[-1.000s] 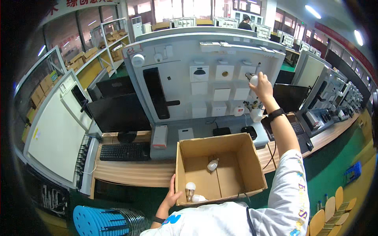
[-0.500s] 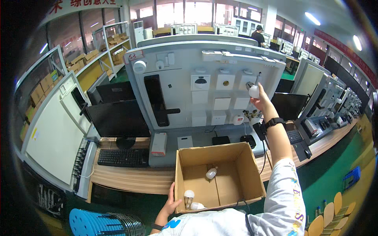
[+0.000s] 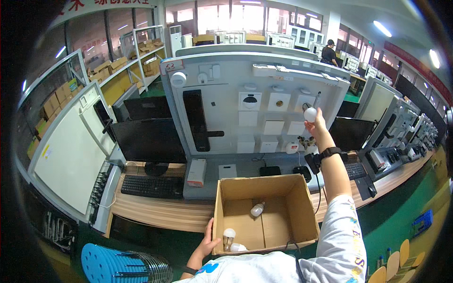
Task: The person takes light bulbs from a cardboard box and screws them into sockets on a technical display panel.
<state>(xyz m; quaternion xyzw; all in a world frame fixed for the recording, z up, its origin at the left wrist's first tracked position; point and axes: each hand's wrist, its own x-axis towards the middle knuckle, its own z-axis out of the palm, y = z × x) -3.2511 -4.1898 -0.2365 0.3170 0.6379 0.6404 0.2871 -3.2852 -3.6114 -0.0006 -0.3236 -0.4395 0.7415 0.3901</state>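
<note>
My right hand [image 3: 317, 123] is raised in front of the upright panel [image 3: 226, 99], closed round a white light bulb [image 3: 310, 114]. The bulb's metal base points up and to the left, just below a small fitting [image 3: 318, 97] on the panel; I cannot tell whether they touch. My left hand [image 3: 206, 244] grips the left wall of an open cardboard box [image 3: 295, 233] held in front of my body. Inside the box, one bulb [image 3: 257, 209] lies near the middle. Two more, a bulb with a white dome [image 3: 229, 233] and a white bulb [image 3: 238, 247], lie in the near left corner.
Switches, sensors and a dark lock plate [image 3: 196, 120] are mounted on the panel. A monitor [image 3: 148, 140] and a keyboard [image 3: 152, 185] stand on the left desk. A cable hangs by my right wrist. Blue stools [image 3: 106, 264] are at lower left. Another person [image 3: 329, 54] stands far back.
The whole view has shifted slightly, so the panel and desk appear farther right. My right hand still holds the bulb at nearly the same place by the panel. My left hand stays on the box.
</note>
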